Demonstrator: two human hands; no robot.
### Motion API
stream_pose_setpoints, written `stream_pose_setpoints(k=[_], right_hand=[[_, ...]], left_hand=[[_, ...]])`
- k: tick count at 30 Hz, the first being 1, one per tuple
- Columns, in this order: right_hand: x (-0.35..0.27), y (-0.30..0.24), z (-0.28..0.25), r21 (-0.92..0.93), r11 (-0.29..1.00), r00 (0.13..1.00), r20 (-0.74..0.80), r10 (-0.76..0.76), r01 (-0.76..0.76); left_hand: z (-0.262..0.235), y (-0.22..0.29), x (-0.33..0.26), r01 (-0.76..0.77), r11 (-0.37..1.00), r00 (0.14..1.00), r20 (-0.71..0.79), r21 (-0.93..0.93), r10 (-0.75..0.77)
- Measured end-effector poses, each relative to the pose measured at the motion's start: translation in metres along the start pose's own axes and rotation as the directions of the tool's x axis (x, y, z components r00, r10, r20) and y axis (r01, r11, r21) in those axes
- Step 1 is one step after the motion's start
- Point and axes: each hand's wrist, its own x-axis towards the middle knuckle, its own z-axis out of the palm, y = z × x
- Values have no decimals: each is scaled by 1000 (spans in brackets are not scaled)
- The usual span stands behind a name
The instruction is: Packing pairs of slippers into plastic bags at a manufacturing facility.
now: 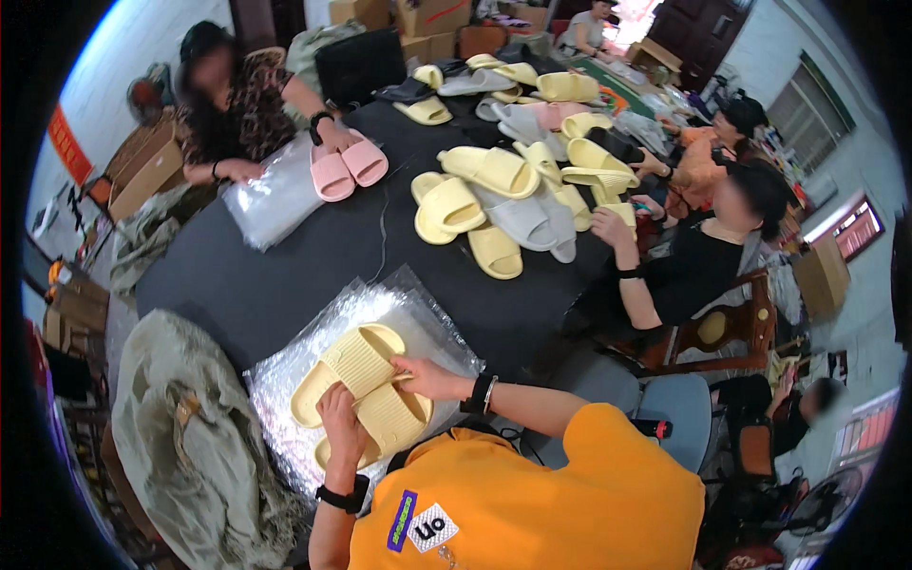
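Note:
A pair of pale yellow slide sandals (359, 361) with ribbed straps lies side by side on a stack of clear plastic bags (437, 332) at the table's near edge. My left hand (340, 423) has its fingers curled over the inner edges of the pair, near their middle. With thumb and fingers closed, my right hand (429, 378) pinches the pair where the two straps meet. Some of the nearer sandal (394, 423) is hidden behind my left hand and wrist.
Yellow and grey slides (489, 171) are heaped across the dark table (313, 285). Far left, a co-worker's hand rests on pink slides (350, 166) beside plastic bags (271, 199). Co-workers sit at the right; one hand (613, 228) touches a yellow slide. A grey-green sack (190, 446) stands at my left.

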Motion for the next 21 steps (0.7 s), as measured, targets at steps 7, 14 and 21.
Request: stream_pose_setpoints(k=[7,14,21], right_hand=[[-12,-7,-73,-68,998,964,-263,-32,14],[-15,2,-123,-55,998,866,-499,-43,18],[-2,5,-158,129,981,802,-596,-42,147]], left_hand=[[-8,-10,-16,159,908,921,-272,-388,-278],[51,-35,-66,166,962,949,229,218,-215],[63,-44,-79,128,955,940,274,268,-203]])
